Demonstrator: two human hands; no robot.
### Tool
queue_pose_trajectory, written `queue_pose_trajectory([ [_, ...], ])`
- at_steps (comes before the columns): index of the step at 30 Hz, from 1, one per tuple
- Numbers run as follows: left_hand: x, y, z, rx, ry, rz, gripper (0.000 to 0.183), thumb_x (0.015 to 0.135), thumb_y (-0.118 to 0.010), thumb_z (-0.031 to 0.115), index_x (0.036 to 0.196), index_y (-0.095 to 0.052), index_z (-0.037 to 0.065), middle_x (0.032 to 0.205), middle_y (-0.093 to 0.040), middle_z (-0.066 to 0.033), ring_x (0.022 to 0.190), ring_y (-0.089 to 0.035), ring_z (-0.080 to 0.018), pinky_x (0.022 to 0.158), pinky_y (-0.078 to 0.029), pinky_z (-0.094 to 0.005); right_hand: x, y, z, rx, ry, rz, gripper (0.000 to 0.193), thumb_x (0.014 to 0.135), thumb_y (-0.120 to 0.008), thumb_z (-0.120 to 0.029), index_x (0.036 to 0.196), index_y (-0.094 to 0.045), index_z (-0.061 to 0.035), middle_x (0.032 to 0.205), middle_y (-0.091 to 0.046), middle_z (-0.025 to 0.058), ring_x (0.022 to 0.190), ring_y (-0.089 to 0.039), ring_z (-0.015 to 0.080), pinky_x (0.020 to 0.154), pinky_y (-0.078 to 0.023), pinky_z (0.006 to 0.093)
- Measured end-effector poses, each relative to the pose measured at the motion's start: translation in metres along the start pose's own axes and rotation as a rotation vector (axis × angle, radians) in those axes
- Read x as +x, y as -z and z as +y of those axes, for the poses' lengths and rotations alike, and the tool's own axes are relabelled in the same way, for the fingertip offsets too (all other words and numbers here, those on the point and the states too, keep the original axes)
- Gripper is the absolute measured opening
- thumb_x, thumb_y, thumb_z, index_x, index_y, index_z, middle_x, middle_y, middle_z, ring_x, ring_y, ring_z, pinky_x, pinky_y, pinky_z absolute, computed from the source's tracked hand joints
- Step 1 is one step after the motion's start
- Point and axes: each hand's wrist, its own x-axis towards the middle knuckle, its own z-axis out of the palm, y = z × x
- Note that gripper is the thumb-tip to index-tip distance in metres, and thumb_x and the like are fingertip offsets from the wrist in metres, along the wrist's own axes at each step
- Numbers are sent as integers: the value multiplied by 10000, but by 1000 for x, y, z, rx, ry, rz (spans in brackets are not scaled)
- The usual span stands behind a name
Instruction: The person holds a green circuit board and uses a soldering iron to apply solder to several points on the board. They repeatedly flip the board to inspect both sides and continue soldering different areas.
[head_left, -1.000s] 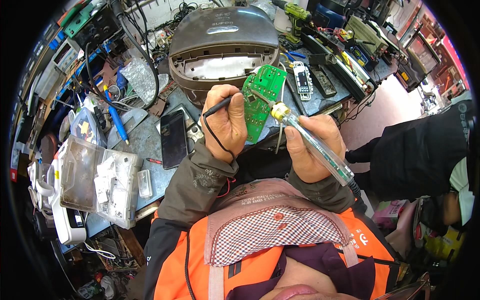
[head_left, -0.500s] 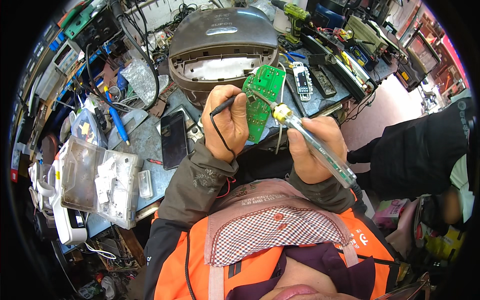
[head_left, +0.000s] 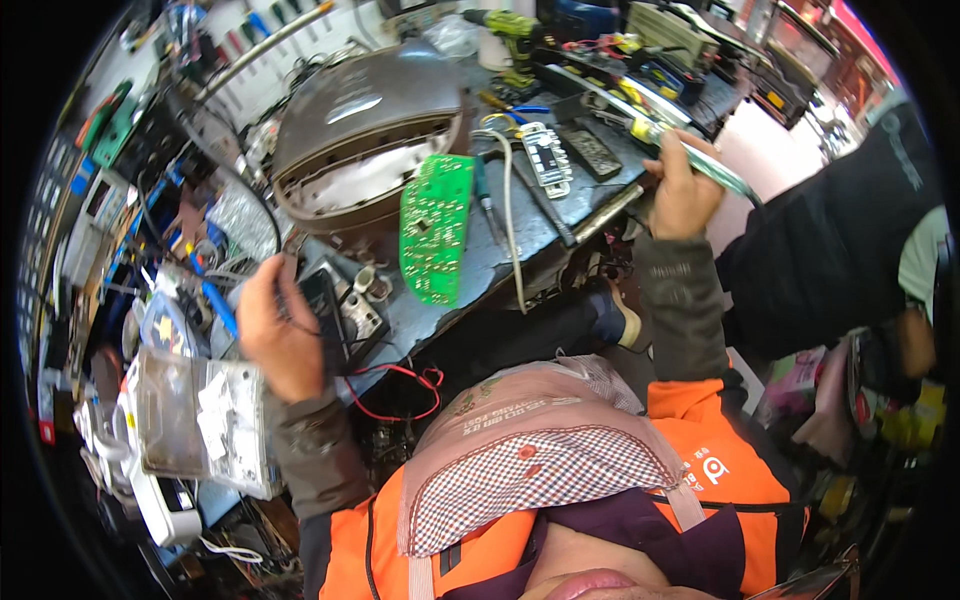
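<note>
A green circuit board [head_left: 437,240] leans against the front of a brown, dome-lidded appliance [head_left: 360,105], with neither hand on it. To the left of the board, above the bench, my left hand [head_left: 283,335] is closed around a slim black test probe, mostly hidden by the fingers and blurred. My right hand [head_left: 688,190] is raised to the right and grips a soldering iron [head_left: 715,168] with a clear handle and a yellow collar. The iron's front end points up and left, over the tools at the back.
A dark phone [head_left: 325,300] lies beside my left hand, near a red lead [head_left: 437,380]. An open plastic parts case [head_left: 205,420] sits at left. Behind the board are a small white-framed module [head_left: 545,160] and a green drill [head_left: 515,40]. A person in black [head_left: 820,260] is at right.
Both hands have left the circuit board, the left moving left with the probe and the right moving up and right with the iron. The board now leans unheld, and the view has shifted.
</note>
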Motion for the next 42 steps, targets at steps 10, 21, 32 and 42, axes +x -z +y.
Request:
queue_pose_trajectory([
  [10, -46, 92, -135, 507, 191, -247, 423, 967, -669, 70, 1389, -650, 84, 985, -718, -142, 865, -695, -330, 783, -548, -430, 84, -31, 120, -434, -61, -142, 247, 909, -816, -258, 1026, -794, -42, 797, -743, 81, 726, -702, 190, 706, -565, 344],
  [21, -111, 117, -34, -339, 765, 173, 260, 987, -750, 46, 1238, -708, -13, 924, -687, -1, 779, -568, -47, 682, -500, -247, 111, 31, 216, 313, -771, -295, 272, 1046, -688, -161, 1249, -587, -10, 1075, -620, 124, 921, -609, 240, 914, -601, 460],
  [32, -354, 148, 33, 656, -4, -1064, 583, 945, -631, 257, 1516, -564, 161, 1550, -511, -181, 1311, -580, -385, 927, -572, -586, -173, 58, 12, 42, -336, -373, 145, 1051, -617, 1, 1178, -641, 68, 833, -637, 90, 702, -582, 138, 689, -539, 280],
  [42, -122, 191, -87, 317, 563, 6, 145, 947, -740, 113, 1026, -784, -1, 934, -748, -131, 796, -709, -242, 725, -546, -355, -224, 58, -5, 66, -441, -685, 155, 1014, -625, 74, 1160, -670, 51, 966, -658, 77, 738, -605, 115, 687, -535, 258],
])
